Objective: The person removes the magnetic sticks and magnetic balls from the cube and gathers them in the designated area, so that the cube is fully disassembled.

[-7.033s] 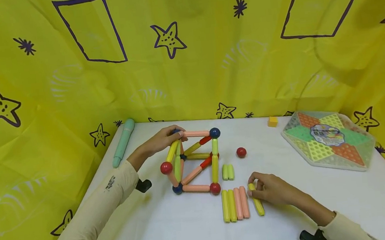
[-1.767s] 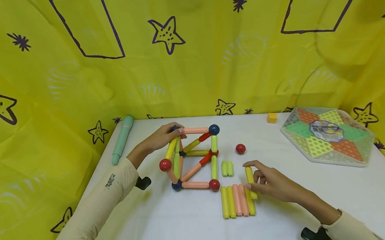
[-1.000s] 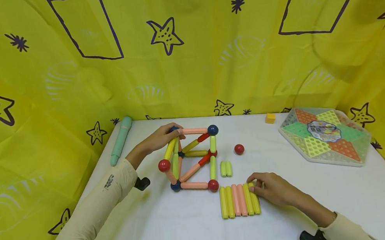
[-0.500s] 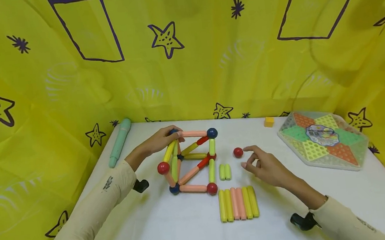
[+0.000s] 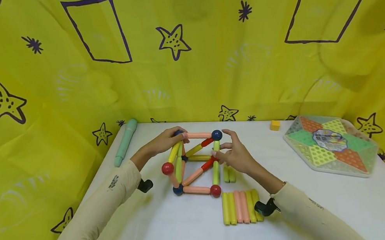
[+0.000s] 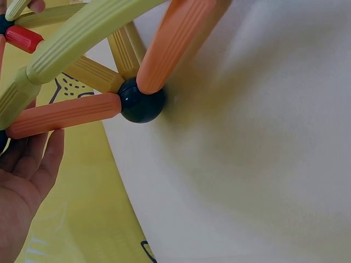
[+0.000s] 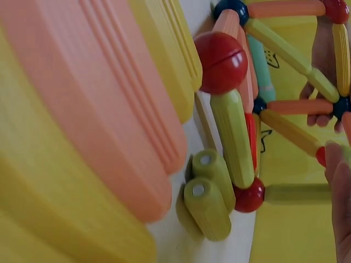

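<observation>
My left hand [image 5: 164, 141] grips the blue ball [image 5: 177, 132] at the top left corner of a frame built from magnetic sticks and balls [image 5: 196, 190]. In the left wrist view, my fingers [image 6: 41, 164] curl beside an orange-pink stick [image 6: 66, 115]. My right hand [image 5: 239, 157] reaches to the frame's right side with index finger and thumb spread apart. Its index fingertip is beside the top right blue ball [image 5: 216, 135], and its thumb overlaps the middle red ball by an upright light green stick [image 5: 216, 145]. The loose red ball is hidden.
A row of yellow and pink sticks [image 5: 241, 207] lies in front, with two short green sticks [image 5: 229, 175] behind it. A hexagonal game box [image 5: 329, 144] and a yellow cube [image 5: 275, 125] stand at the right back. A mint tube [image 5: 125, 142] lies at the left.
My right hand laid yellow sticks at the row's right end, let go, passed by the loose red ball and moved left to the frame. My left hand kept its grip on the corner.
</observation>
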### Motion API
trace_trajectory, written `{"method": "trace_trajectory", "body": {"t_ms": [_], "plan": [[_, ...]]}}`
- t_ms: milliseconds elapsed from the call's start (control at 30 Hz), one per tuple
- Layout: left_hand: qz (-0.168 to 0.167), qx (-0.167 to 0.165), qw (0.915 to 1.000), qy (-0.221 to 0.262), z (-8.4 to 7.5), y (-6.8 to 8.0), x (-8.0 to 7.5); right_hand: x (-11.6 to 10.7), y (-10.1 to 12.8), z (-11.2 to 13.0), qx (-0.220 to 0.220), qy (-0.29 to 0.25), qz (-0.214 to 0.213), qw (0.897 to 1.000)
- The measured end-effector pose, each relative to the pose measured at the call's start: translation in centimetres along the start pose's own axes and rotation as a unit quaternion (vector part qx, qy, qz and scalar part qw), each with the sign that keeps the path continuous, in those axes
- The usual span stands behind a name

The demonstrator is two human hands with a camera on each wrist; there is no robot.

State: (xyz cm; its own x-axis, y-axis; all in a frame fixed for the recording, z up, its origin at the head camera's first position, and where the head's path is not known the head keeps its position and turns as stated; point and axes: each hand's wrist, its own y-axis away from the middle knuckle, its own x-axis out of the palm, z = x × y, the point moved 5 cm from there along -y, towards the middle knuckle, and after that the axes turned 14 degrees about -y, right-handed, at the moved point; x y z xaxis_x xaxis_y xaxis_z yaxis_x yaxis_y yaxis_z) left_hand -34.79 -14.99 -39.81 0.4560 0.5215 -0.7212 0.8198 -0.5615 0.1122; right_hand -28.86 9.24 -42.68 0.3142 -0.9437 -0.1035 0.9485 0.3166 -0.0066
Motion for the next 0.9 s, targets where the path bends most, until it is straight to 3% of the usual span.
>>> {"method": "trace_trajectory", "body": {"t_ms": [133,333,633,900], "plan": [[0.001,-0.003,1.0000,0.002,0.1,0.1,0.0,0.7,-0.3,0.1,-0.019,-0.008,-0.019,1.000],[0.001,0.003,1.0000,0.001,0.2,0.1,0.1,0.7,-0.3,0.6,-0.041,0.022,-0.031,0.998],[0.001,-0.002,0.9999,0.017,0.1,0.1,-0.1,-0.3,-0.2,1.9,-0.059,0.135,-0.067,0.987],[0.001,-0.002,0.9999,0.012,0.0,-0.1,0.0,-0.6,-0.5,2.2,-0.068,0.179,-0.097,0.977]]}}
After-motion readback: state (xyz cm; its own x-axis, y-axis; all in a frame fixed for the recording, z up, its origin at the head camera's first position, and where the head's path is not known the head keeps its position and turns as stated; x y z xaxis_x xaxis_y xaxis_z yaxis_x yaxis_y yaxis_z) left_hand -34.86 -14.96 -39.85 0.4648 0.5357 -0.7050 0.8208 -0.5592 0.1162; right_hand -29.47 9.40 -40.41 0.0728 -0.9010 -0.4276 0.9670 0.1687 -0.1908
